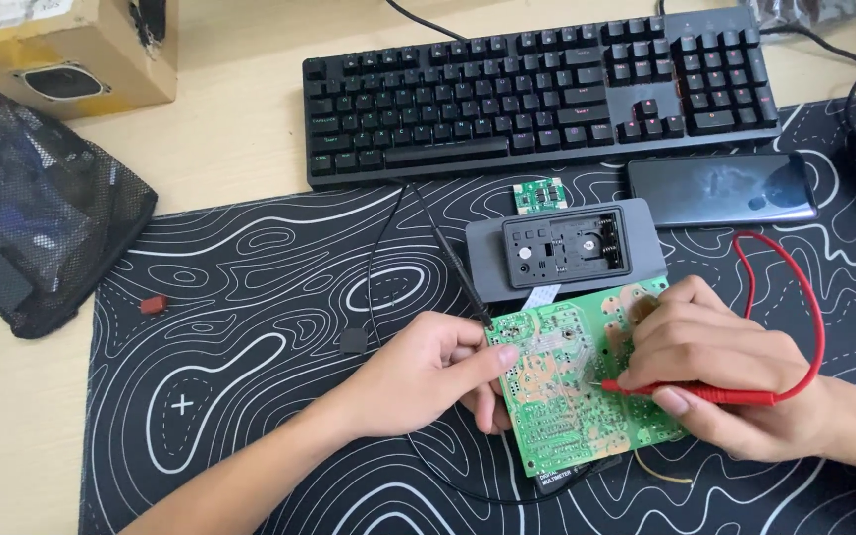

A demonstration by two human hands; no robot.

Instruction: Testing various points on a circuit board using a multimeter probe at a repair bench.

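**Two probes on the green board: keep tips steady, board pinned**

Worktop [240, 129] is pale wood w/ a black desk mat [250, 327] w/ white contour lines over most of it. Black keyboard [537, 89] sits at the far edge, cardboard box [61, 50] in the far left corner, black mesh pouch [37, 213] on the left. A dark phone [720, 188] lies right of centre, near a grey housing [562, 253] opened up, and a tiny green module [539, 195] sits just beside the keyboard.

Green circuit board [567, 381] lies solder side up on the mat, near edge, resting over a dark meter of which only a corner shows.

How to do it well, imo: hold each tip on one solder pad only, no bridging neighbours; press the board so it doesn't rock on the meter; keep leads clear of the joints.

Left hand [428, 372]: fingers curled, pinching the black probe [463, 277] near its tip, which meets the board's left edge; thumb rests on the board.

Right hand [715, 376]: closed pen-style round the red probe [705, 394], tip touching mid-board, other fingers resting on the board's right side. Red lead [804, 287] loops behind it.
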